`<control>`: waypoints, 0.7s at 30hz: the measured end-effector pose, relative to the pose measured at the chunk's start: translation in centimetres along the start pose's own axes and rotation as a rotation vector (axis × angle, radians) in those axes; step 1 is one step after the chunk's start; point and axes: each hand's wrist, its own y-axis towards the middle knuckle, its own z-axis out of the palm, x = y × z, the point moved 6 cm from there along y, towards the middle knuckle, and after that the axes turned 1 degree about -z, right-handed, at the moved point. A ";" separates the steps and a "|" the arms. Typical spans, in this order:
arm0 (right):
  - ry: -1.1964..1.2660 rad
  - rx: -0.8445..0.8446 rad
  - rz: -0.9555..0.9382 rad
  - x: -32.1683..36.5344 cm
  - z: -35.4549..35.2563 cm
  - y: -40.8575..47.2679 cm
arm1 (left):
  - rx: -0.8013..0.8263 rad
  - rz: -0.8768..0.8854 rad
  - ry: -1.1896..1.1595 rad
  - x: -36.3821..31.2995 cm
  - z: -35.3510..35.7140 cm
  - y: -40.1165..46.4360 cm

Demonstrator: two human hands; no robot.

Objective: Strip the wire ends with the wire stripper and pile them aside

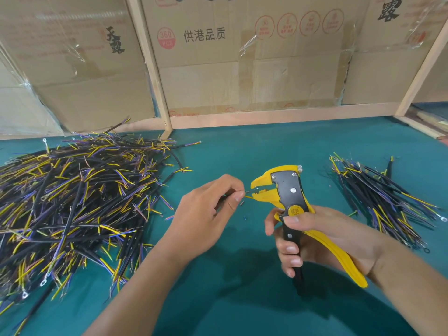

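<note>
open green mat between wire piles

matt teal cloth table, cardboard boxes

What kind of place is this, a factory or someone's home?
Probably a small hand-assembly workbench, not a home table. A big heap of cut wires lies on green felt, a smaller pile beside it, with flattened cardboard cartons walling off the bench.

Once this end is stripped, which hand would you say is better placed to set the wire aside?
Probably the left hand: it already pinches the wire at the wire stripper, while the right hand is fully occupied gripping the handles.
</note>
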 end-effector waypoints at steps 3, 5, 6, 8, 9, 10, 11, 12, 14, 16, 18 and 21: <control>0.044 0.050 0.003 0.0 0.6 0.2 | 0.003 0.008 0.007 -0.2 0.0 0.0; 0.099 0.104 0.009 0.2 1.2 0.3 | 0.013 0.024 0.002 -0.4 0.1 0.0; 0.108 0.112 0.010 0.2 1.4 0.4 | 0.020 0.029 -0.004 -0.5 0.1 0.0; 0.108 0.111 0.011 0.2 1.4 0.4 | 0.034 0.028 -0.023 -0.5 0.2 0.0; 0.108 0.110 0.012 0.1 1.4 0.4 | 0.040 0.025 -0.031 -0.5 0.3 -0.1; 0.106 0.111 0.015 0.1 1.4 0.4 | 0.044 0.025 -0.037 -0.4 0.3 -0.1; 0.105 0.110 0.016 0.0 1.4 0.4 | 0.048 0.025 -0.044 -0.3 0.4 -0.1; 0.105 0.110 0.018 0.0 1.3 0.4 | 0.052 0.024 -0.052 -0.3 0.4 -0.1; 0.102 0.115 0.017 -0.1 1.3 0.4 | 0.060 0.021 -0.077 -0.2 0.5 0.0; 0.091 0.118 0.016 -0.2 1.3 0.4 | 0.072 0.014 -0.119 -0.1 0.7 0.0; 0.081 0.110 0.019 -0.3 1.2 0.4 | 0.080 0.007 -0.144 -0.1 0.8 -0.1; 0.055 0.087 0.039 -0.5 1.1 0.4 | 0.086 0.014 -0.148 -0.1 0.8 -0.2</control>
